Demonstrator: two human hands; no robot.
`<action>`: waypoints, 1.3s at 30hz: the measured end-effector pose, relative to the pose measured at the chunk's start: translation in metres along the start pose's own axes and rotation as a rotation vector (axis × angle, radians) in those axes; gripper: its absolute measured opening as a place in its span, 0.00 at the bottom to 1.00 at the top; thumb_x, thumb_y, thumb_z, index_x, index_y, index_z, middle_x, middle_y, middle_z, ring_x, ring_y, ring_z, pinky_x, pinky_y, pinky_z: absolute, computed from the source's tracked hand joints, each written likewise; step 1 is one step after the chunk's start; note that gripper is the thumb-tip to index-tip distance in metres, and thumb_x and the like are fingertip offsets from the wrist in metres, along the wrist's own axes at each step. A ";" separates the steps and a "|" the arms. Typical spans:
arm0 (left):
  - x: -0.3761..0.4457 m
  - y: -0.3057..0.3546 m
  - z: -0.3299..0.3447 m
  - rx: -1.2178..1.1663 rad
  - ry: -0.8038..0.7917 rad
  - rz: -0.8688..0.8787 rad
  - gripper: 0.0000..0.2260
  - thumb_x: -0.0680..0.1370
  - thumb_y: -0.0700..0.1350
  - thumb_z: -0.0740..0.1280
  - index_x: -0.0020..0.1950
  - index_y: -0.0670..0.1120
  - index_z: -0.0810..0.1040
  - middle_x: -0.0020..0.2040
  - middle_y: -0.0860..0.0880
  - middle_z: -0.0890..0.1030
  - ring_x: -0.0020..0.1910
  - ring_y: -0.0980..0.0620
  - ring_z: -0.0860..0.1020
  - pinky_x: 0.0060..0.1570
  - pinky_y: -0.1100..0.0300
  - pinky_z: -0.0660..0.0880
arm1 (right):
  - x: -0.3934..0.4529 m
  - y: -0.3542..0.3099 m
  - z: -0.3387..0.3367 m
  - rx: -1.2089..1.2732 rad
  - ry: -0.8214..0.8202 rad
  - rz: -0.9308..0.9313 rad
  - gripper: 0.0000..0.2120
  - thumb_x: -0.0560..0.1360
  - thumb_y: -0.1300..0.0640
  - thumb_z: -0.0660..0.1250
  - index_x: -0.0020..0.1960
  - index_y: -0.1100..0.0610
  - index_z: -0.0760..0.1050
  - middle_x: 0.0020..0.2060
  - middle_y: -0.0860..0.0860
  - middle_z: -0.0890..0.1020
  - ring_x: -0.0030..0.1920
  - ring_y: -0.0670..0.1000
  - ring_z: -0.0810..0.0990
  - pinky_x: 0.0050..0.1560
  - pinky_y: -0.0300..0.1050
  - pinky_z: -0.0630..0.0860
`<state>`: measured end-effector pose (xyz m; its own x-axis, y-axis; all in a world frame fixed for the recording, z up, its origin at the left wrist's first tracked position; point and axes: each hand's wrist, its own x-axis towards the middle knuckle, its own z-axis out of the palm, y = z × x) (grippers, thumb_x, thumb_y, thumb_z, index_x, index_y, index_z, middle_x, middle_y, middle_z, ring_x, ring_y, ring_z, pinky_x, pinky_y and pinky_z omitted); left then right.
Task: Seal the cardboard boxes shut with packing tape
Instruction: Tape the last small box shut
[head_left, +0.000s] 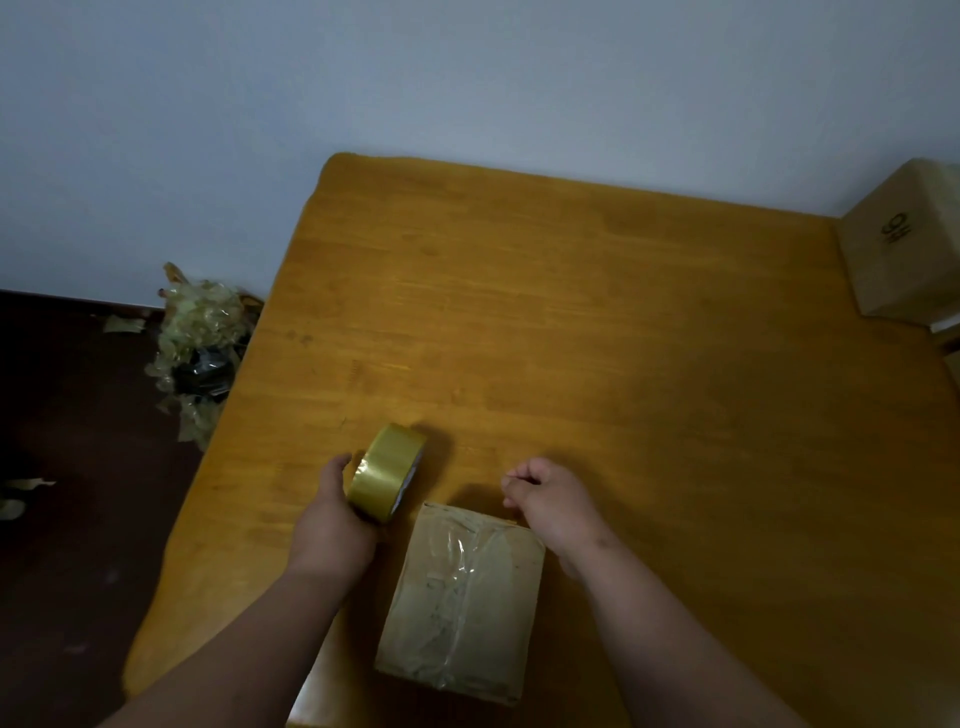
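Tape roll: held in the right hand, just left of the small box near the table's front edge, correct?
Wrong hand. The head view shows the left hand holding the tape roll; the right hand is curled above the box's far edge. The rest stands: the roll is just left of the small box near the table's front edge.
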<state>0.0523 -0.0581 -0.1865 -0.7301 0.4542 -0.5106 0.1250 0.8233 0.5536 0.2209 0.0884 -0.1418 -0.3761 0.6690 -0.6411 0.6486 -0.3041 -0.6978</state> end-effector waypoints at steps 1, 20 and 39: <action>-0.001 0.000 0.000 0.030 0.007 0.018 0.41 0.70 0.34 0.71 0.76 0.58 0.56 0.35 0.51 0.77 0.34 0.48 0.77 0.31 0.56 0.72 | -0.001 0.000 -0.001 -0.008 -0.002 0.002 0.07 0.79 0.57 0.66 0.42 0.50 0.76 0.40 0.48 0.81 0.47 0.51 0.81 0.40 0.41 0.71; 0.012 -0.022 -0.026 0.416 0.102 -0.023 0.38 0.63 0.60 0.79 0.65 0.48 0.66 0.64 0.42 0.71 0.64 0.39 0.69 0.60 0.47 0.69 | -0.010 -0.004 -0.002 -0.043 -0.001 -0.025 0.06 0.79 0.55 0.66 0.43 0.50 0.76 0.41 0.48 0.82 0.45 0.47 0.80 0.38 0.39 0.71; -0.052 -0.009 -0.031 -0.018 0.214 0.435 0.14 0.78 0.60 0.61 0.36 0.54 0.70 0.28 0.53 0.73 0.27 0.55 0.73 0.24 0.57 0.68 | -0.038 -0.021 0.003 -0.258 -0.205 -0.223 0.09 0.75 0.46 0.70 0.45 0.51 0.83 0.38 0.43 0.83 0.39 0.40 0.80 0.37 0.33 0.74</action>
<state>0.0685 -0.0999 -0.1442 -0.7349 0.6731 -0.0835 0.4389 0.5659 0.6979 0.2194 0.0675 -0.1034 -0.6337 0.5421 -0.5519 0.6716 0.0314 -0.7403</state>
